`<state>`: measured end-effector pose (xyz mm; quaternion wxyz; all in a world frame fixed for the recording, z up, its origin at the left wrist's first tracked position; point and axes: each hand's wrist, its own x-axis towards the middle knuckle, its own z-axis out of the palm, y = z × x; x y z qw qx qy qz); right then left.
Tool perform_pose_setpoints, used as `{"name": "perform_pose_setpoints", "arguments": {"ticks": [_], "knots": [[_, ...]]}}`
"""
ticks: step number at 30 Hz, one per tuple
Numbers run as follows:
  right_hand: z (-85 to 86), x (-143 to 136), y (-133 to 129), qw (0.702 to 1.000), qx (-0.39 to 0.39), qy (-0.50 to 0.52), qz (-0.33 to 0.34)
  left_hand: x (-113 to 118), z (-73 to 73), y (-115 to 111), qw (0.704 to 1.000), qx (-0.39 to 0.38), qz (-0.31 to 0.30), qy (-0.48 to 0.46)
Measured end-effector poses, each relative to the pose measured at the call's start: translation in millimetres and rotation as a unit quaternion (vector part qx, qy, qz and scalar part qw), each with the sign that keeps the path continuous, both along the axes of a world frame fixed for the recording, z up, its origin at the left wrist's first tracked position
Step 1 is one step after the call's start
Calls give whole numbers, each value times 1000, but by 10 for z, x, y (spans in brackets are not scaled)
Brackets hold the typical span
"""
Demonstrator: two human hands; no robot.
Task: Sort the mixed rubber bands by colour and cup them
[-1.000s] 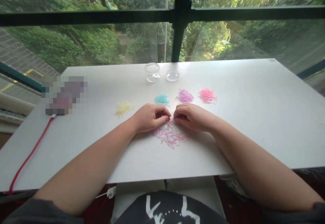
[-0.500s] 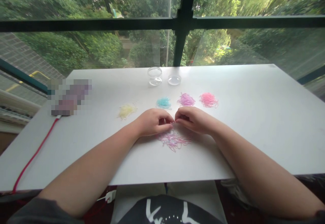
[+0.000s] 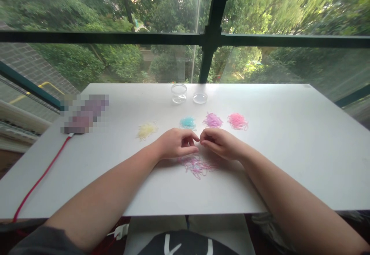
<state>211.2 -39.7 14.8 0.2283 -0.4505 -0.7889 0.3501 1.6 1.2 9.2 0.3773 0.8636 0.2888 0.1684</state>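
My left hand point(image 3: 180, 143) is over the far-left side of a mixed pile of pink and purple bands point(image 3: 198, 165), thumb and fingers apart with nothing visible between them. Close beside it, my right hand point(image 3: 216, 141) has its fingers pinched together; anything in them is too small to name. Beyond the hands lie a teal pile point(image 3: 187, 122), a purple pile point(image 3: 213, 120) and a pink pile point(image 3: 237, 120). A pale yellow pile point(image 3: 146, 130) is to the left.
A clear round container point(image 3: 179, 94) and a shallow clear dish point(image 3: 200, 98) stand near the far edge of the white table point(image 3: 289, 151). At the left, a red cable point(image 3: 43, 176) runs to a blurred object point(image 3: 85, 116).
The thumb and fingers of my left hand have spread apart, and a small gap shows between the hands. The whole view has shifted, with the table lower in it.
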Motion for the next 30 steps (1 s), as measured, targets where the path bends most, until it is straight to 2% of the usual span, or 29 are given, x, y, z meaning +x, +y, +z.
{"name": "perform_pose_setpoints", "arguments": {"ticks": [8, 21, 25, 30], "knots": [[14, -8, -1, 1000, 1, -14, 3, 16, 24, 17, 999, 35, 16, -20], [-20, 26, 13, 999, -27, 35, 4, 19, 22, 27, 999, 20, 32, -36], [-50, -22, 12, 1000, -2, 29, 3, 23, 20, 22, 999, 14, 32, -36], [-9, -34, 10, 999, 16, 28, 2, 22, 31, 19, 999, 12, 29, -28]]}}
